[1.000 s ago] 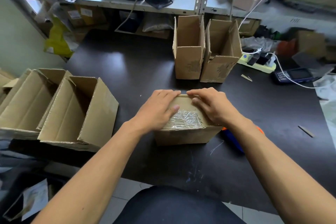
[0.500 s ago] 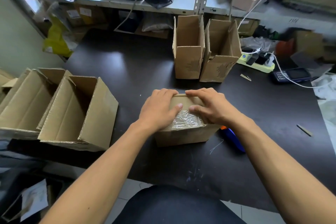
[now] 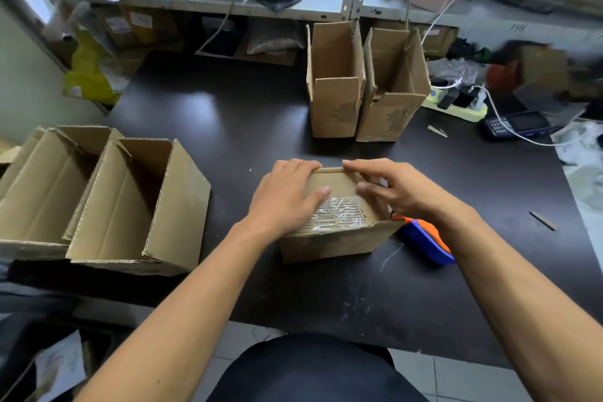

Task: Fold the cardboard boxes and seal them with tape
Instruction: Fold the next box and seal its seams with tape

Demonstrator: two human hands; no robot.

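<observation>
A small cardboard box [image 3: 329, 246] stands on the black table [image 3: 228, 127] in front of me, its top flaps closed under a crinkled strip of clear tape [image 3: 339, 212]. My left hand [image 3: 287, 196] lies over the box's left top, fingers curled over the far edge and thumb pressing beside the tape. My right hand [image 3: 394, 189] hovers over the right top. Its straight fingers touch the far edge and its thumb rests on the flap. A blue and orange tape dispenser [image 3: 427, 243] lies just right of the box, under my right wrist.
Two upright open boxes [image 3: 336, 108] [image 3: 391, 114] stand at the back of the table. Two larger open boxes [image 3: 137, 206] [image 3: 39, 186] lie on their sides at the left. A power strip [image 3: 456, 104], a phone [image 3: 515, 126] and cardboard scraps [image 3: 541, 220] are at the right.
My right hand has lifted off the box top and slid right, uncovering the right flap and the tape dispenser. The left hand has stayed on the box.
</observation>
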